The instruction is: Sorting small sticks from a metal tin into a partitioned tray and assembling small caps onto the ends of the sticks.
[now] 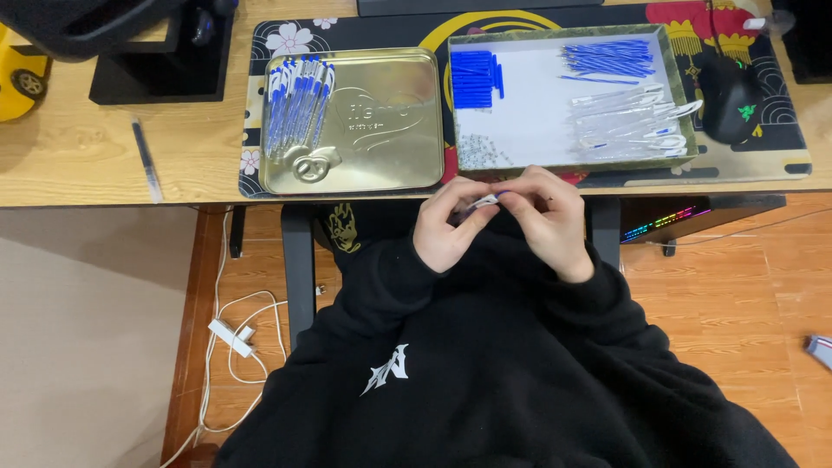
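Hands at desk edge, pen part pinched

The person wears a black long-sleeved hooded top that fills the lower middle of the view. Its fabric looks soft and thick, with loose folds across the chest and along both arms. The sleeves are full length and end in snug cuffs at the wrists, so only the left hand and the right hand are bare. A small white angular emblem sits on the chest of the top. No rings, watch or gloves show on either hand, and the fingernails look short.
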